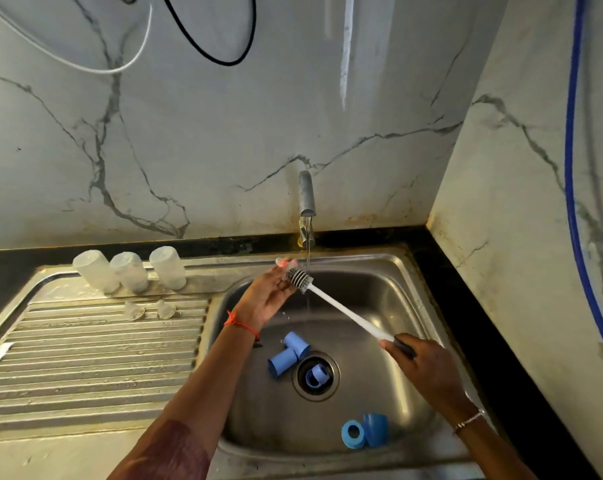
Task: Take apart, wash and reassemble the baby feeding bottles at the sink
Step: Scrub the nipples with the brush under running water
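Observation:
My left hand (pixel 265 299) holds a small clear teat (pixel 286 263) under the running tap (pixel 306 197). My right hand (pixel 421 362) grips the dark handle end of a long white bottle brush (pixel 345 313); its grey bristle head (pixel 298 279) lies against the teat at my left fingers. Three clear bottles (pixel 130 271) stand upside down at the back of the draining board. Two clear teats (pixel 151 310) lie just in front of them. Blue caps and rings lie in the sink: two near the drain (pixel 288 355), one ring in the drain (pixel 315 375), two at the front (pixel 364 434).
The steel sink basin (pixel 390 296) has a ribbed draining board (pixel 95 355) on its left. A black counter edge (pixel 466 306) runs along the right, against a marbled wall. Cables and a blue hose (pixel 570 168) hang on the walls.

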